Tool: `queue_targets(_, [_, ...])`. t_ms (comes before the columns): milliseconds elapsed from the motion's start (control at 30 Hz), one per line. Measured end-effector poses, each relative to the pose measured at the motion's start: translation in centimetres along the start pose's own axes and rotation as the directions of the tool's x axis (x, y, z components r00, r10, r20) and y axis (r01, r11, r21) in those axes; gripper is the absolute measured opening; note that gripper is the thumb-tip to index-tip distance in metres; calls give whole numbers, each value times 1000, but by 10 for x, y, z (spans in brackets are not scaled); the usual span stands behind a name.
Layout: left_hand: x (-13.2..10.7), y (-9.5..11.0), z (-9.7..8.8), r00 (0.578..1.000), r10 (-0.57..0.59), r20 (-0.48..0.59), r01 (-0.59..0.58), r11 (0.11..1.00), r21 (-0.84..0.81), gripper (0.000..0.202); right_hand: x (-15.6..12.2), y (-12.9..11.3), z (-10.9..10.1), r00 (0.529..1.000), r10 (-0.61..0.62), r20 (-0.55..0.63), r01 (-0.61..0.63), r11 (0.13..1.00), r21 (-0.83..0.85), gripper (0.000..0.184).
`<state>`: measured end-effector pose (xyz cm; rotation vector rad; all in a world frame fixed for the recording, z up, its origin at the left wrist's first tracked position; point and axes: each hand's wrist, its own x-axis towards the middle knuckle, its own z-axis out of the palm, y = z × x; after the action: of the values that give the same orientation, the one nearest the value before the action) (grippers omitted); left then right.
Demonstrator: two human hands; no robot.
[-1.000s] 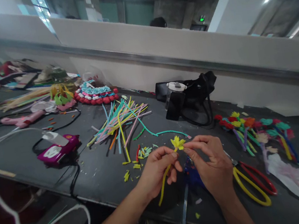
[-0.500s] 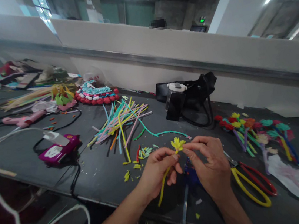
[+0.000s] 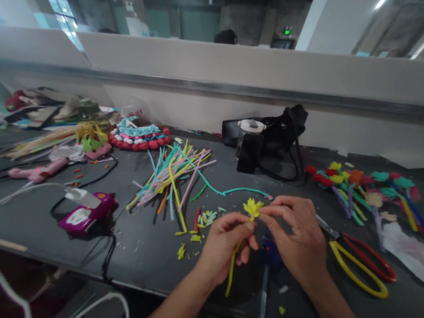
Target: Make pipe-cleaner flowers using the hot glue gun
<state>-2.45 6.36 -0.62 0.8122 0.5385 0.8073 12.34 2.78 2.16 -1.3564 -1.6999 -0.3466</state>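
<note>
A small yellow flower (image 3: 253, 207) of fuzzy pipe-cleaner pieces stands upright between my hands, above the front of the table. My left hand (image 3: 228, 244) pinches it just under the petals, and its yellow pipe-cleaner stem (image 3: 233, 270) hangs below the fingers. My right hand (image 3: 297, 236) is closed in a pinch at the flower's right side, thumb and forefinger at its petals. Partly hidden behind my right hand lies a dark blue tool (image 3: 270, 251) with a clear stick (image 3: 263, 303) coming out toward me. Scissors (image 3: 357, 265) with one yellow and one red handle lie right of my right hand.
Loose pipe cleaners (image 3: 175, 178) lie left of centre, with short cut pieces (image 3: 207, 217) nearer me. Finished flowers (image 3: 342, 176) are heaped at right. A black bag (image 3: 286, 124) and phone (image 3: 250, 152) rest by the partition. A purple power strip (image 3: 87, 215) and white cable (image 3: 5, 285) are at left.
My right fingers have shifted slightly at the flower's edge. My left hand keeps its pinch on the flower. The whole view has moved a little.
</note>
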Motion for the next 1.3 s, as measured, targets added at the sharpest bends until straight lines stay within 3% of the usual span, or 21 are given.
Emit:
queue_targets(333, [0, 1, 1, 1000, 9, -22, -7, 998, 64, 21, -1, 1, -3, 999, 26, 35, -26, 1000, -5, 4])
queue_targets(700, [2, 0, 3, 963, 219, -154, -169, 944, 282, 19, -1, 0, -7, 998, -2, 66, 3, 1000, -19, 3])
queue_targets(1300, [3, -6, -2, 951, 265, -156, -199, 917, 347, 19, -1, 1, -6, 999, 27, 48, -26, 1000, -8, 4])
